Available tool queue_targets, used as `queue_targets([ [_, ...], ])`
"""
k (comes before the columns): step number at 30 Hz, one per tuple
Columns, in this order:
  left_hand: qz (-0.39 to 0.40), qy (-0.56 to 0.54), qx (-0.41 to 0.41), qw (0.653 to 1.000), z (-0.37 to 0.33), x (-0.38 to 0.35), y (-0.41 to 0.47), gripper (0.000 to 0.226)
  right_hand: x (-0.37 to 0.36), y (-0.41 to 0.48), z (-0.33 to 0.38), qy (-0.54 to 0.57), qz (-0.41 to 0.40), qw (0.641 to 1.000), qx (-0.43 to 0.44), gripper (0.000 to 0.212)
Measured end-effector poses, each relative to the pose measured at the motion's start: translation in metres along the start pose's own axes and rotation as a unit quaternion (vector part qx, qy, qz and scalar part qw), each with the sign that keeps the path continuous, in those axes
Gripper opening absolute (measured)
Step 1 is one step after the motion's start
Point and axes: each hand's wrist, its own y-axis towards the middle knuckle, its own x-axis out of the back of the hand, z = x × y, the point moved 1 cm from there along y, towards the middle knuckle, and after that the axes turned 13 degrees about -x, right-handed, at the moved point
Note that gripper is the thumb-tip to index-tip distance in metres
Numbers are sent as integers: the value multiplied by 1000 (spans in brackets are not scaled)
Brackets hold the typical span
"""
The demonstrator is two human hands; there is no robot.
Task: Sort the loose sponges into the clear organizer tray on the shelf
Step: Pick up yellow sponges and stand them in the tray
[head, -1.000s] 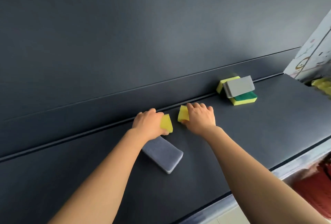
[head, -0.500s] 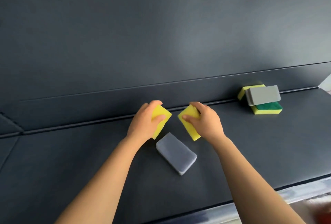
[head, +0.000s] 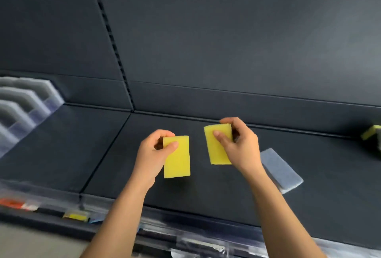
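My left hand (head: 153, 154) grips a yellow sponge (head: 177, 160) by its upper left corner, lifted above the dark shelf (head: 61, 144). My right hand (head: 239, 148) pinches a second yellow sponge (head: 216, 150) at its upper right, also off the shelf. A grey sponge (head: 282, 171) lies flat on the shelf just right of my right wrist. The clear organizer tray (head: 22, 109) with slanted dividers stands at the far left of the shelf. More sponges (head: 372, 134) sit at the right edge, mostly cut off.
The shelf's back wall (head: 226, 41) rises close behind my hands, with a slotted upright (head: 109, 37) left of centre. A clear label strip (head: 185, 239) with coloured tags runs along the shelf's front edge.
Both hands have lifted their yellow sponges higher and turned them flat toward me. The view has swung left, bringing the organizer tray in and pushing the sponge pile to the right edge.
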Motion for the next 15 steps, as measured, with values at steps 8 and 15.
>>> queue_targets([
  [8, -109, 14, -1, 994, 16, 155, -63, 27, -129, -72, 78, 24, 104, 992, 69, 15],
  [15, -162, 79, -19, 983, 30, 286, -118, 26, -243, -140, 136, 43, 168, 978, 118, 17],
])
